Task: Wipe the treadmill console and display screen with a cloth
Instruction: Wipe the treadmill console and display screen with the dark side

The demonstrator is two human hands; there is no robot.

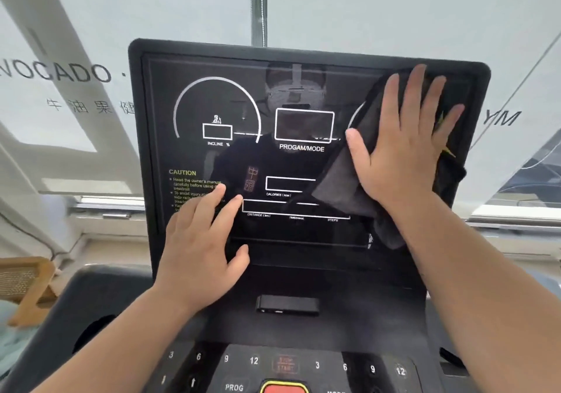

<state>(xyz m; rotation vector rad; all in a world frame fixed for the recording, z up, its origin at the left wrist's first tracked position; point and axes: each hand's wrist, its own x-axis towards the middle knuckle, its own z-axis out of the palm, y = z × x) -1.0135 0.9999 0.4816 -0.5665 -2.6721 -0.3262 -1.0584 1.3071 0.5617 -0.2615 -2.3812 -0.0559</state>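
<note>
Display screen [303, 165]: wiping its upper right with cloth [343, 186] under flat right hand [406, 137], bracing with open, empty left hand [200, 250], console buttons [255, 360] seemingly left to do.

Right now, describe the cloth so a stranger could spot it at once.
Find the black treadmill screen. On its right side, a flat right hand presses a dark grey cloth against the glass. It is the only soft, creased thing there.
</note>
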